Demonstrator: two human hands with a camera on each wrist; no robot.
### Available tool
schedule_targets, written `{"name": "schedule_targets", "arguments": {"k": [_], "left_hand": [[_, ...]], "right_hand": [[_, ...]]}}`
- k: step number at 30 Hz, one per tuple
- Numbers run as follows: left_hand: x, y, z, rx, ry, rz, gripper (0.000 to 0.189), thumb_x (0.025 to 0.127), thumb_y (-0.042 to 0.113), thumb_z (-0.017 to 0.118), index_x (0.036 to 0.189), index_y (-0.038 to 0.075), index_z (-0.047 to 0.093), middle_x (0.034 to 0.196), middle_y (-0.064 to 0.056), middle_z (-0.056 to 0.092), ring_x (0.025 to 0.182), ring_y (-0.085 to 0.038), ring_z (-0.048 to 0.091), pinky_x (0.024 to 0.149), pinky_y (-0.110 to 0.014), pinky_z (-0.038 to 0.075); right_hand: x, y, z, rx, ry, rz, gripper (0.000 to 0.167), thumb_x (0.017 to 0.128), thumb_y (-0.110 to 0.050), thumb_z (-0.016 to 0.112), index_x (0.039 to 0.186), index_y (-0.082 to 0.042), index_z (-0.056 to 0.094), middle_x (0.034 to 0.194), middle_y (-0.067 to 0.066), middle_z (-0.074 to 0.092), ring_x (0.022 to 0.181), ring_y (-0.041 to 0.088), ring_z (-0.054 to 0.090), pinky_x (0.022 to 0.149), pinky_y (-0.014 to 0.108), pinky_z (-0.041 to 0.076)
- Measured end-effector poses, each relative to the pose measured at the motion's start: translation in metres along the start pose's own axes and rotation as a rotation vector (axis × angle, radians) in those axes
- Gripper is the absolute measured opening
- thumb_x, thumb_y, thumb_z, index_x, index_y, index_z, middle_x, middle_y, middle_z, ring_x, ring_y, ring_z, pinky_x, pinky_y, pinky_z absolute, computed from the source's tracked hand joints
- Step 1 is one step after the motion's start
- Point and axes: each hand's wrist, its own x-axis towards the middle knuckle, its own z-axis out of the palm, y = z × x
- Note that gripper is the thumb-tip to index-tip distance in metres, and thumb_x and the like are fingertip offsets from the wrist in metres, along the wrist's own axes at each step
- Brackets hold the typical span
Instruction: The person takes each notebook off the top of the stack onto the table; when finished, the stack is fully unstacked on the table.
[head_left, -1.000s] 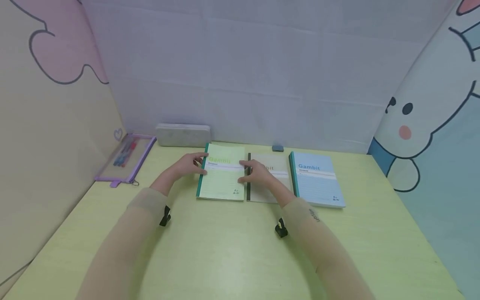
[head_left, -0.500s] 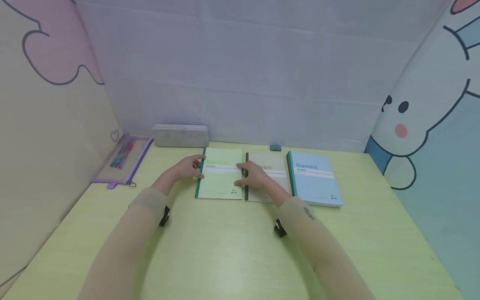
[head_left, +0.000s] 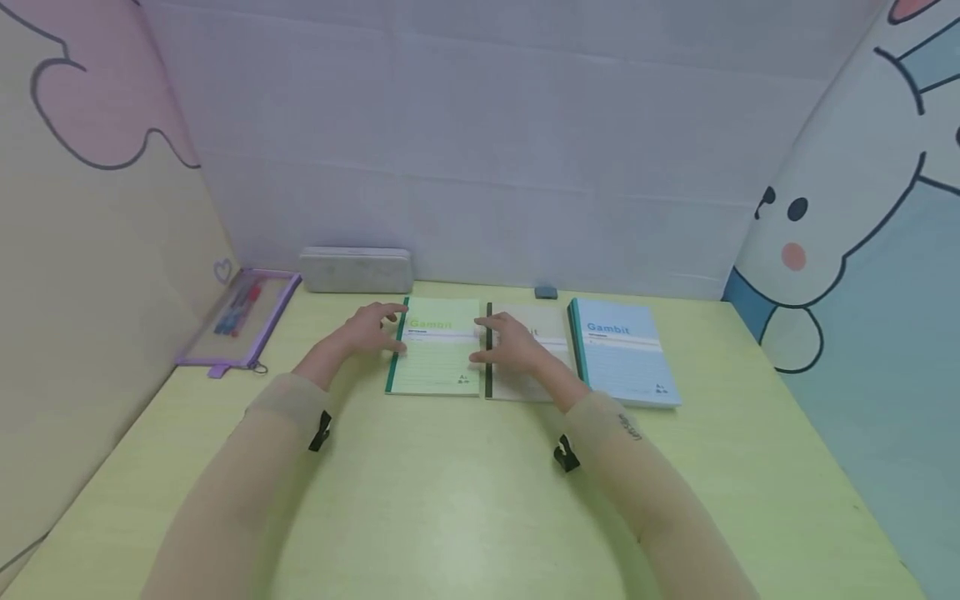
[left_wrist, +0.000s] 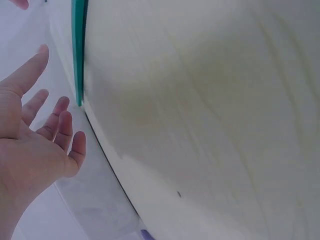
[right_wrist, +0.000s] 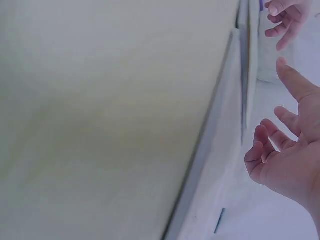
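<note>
A green notebook (head_left: 435, 371) with a dark green spine lies flat on the table in the head view. My left hand (head_left: 365, 330) is at its spine, thumb and fingers spread apart. In the left wrist view that hand's fingers (left_wrist: 62, 130) are loosely bent with nothing in them, beside the green spine (left_wrist: 78, 55). My right hand (head_left: 516, 345) hovers at the notebook's right edge, over a beige notebook (head_left: 551, 319) that it partly hides. The right wrist view shows its palm and fingers (right_wrist: 285, 155) relaxed and holding nothing. A thick blue notebook (head_left: 626, 362) lies to the right.
A grey case (head_left: 356, 272) stands against the back wall, left of centre. At the left wall lies a see-through pouch (head_left: 238, 321) with purple edging and several pens inside. A small dark blue block (head_left: 546, 293) sits behind the beige notebook.
The green notebook has come down flat, level with the beige one; earlier its far end stood higher, with both hands holding its sides. The fingers have since loosened from it.
</note>
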Motion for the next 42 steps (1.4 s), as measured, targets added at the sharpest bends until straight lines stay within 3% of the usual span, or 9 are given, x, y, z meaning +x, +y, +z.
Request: {"name": "schedule_targets", "arguments": {"k": [5, 9, 20, 25, 32, 38, 42], "left_hand": [[0.0, 0.012, -0.005, 0.015, 0.035, 0.086, 0.079, 0.081, 0.027, 0.075, 0.146, 0.01, 0.035, 0.132, -0.021, 0.049, 0.119, -0.044, 0.047, 0.098, -0.055, 0.039], [-0.002, 0.03, -0.007, 0.015, 0.049, 0.137, 0.08, 0.081, 0.027, 0.075, 0.147, 0.009, 0.033, 0.132, -0.021, 0.05, 0.117, -0.043, 0.048, 0.096, -0.054, 0.04], [-0.007, 0.079, -0.005, 0.063, 0.105, 0.198, 0.08, 0.081, 0.035, 0.074, 0.147, 0.016, 0.034, 0.131, -0.012, 0.054, 0.117, -0.036, 0.051, 0.095, -0.051, 0.04], [-0.006, 0.102, 0.001, 0.034, 0.15, 0.243, 0.08, 0.08, 0.036, 0.074, 0.147, 0.015, 0.035, 0.131, -0.01, 0.054, 0.117, -0.032, 0.051, 0.096, -0.048, 0.041], [0.002, 0.137, 0.016, -0.042, 0.14, 0.266, 0.081, 0.081, 0.039, 0.073, 0.148, 0.017, 0.032, 0.135, -0.007, 0.052, 0.123, -0.028, 0.046, 0.101, -0.052, 0.035], [0.011, 0.164, 0.034, -0.039, 0.126, 0.298, 0.084, 0.08, 0.044, 0.072, 0.149, 0.019, 0.03, 0.14, -0.004, 0.048, 0.132, -0.027, 0.037, 0.104, -0.056, 0.029], [0.019, 0.178, 0.047, -0.094, 0.128, 0.317, 0.083, 0.081, 0.043, 0.072, 0.149, 0.019, 0.03, 0.142, -0.003, 0.046, 0.136, -0.026, 0.033, 0.107, -0.056, 0.028]], "right_hand": [[-0.01, 0.001, -0.021, 0.035, 0.054, -0.026, 0.077, 0.082, -0.039, 0.072, 0.146, -0.017, 0.036, 0.14, 0.012, 0.039, 0.121, 0.033, 0.048, 0.1, 0.046, 0.041], [-0.019, 0.004, -0.038, 0.016, 0.083, -0.042, 0.075, 0.083, -0.039, 0.071, 0.146, -0.018, 0.037, 0.139, 0.012, 0.041, 0.104, 0.033, 0.052, 0.086, 0.044, 0.047], [-0.054, 0.015, -0.078, -0.039, 0.15, -0.081, 0.072, 0.083, -0.036, 0.072, 0.144, -0.015, 0.04, 0.138, 0.01, 0.041, 0.094, 0.029, 0.044, 0.07, 0.037, 0.039], [-0.072, 0.026, -0.099, -0.064, 0.165, -0.093, 0.073, 0.082, -0.037, 0.072, 0.144, -0.016, 0.04, 0.138, 0.012, 0.042, 0.097, 0.028, 0.045, 0.073, 0.039, 0.041], [-0.097, 0.052, -0.12, -0.106, 0.201, -0.092, 0.073, 0.082, -0.035, 0.073, 0.144, -0.015, 0.04, 0.145, 0.013, 0.038, 0.112, 0.031, 0.048, 0.083, 0.05, 0.048], [-0.11, 0.075, -0.136, -0.114, 0.223, -0.03, 0.072, 0.083, -0.035, 0.073, 0.143, -0.013, 0.04, 0.146, 0.016, 0.038, 0.12, 0.036, 0.043, 0.094, 0.055, 0.043], [-0.117, 0.094, -0.142, -0.116, 0.221, 0.008, 0.073, 0.083, -0.035, 0.072, 0.144, -0.011, 0.039, 0.146, 0.017, 0.036, 0.125, 0.038, 0.039, 0.098, 0.057, 0.04]]}}
